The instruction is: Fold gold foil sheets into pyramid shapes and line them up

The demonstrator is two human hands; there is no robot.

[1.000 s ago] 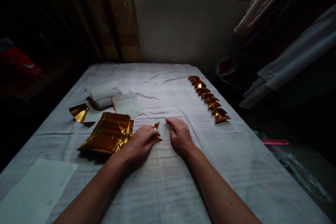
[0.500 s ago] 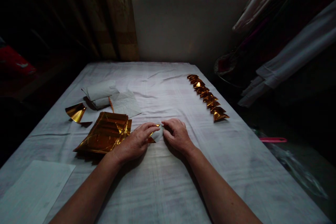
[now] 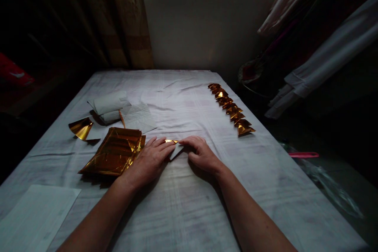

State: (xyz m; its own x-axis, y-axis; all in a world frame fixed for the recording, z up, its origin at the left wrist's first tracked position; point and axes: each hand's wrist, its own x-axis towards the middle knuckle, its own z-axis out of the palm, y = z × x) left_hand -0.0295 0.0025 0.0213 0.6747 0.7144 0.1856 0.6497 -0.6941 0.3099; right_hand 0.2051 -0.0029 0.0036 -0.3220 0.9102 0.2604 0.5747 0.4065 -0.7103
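Observation:
A small folded piece of gold foil paper (image 3: 176,151), its pale back showing, lies on the cloth between my hands. My left hand (image 3: 153,158) rests over its left part, fingers stretched out and pressing flat. With curled fingers, my right hand (image 3: 201,152) grips the paper's upper right edge, thumb tucked close. Part of the sheet is hidden under the left fingers. Just left of that hand sits a stack of gold foil sheets (image 3: 113,151). Along the table's right side runs a row of folded gold foil pieces (image 3: 236,117).
Beyond the stack are a curled gold foil scrap (image 3: 81,128) and grey paper (image 3: 109,103). A white sheet (image 3: 38,214) lies at the near left of the cloth-covered table (image 3: 189,212). Clothes (image 3: 319,63) hang past the right edge, above a clear plastic bag (image 3: 330,187).
The left fingers have flattened over the paper, whose pale face now forms a narrower, angled shape. My right fingers have shifted slightly left along its edge. The whole view has shifted slightly.

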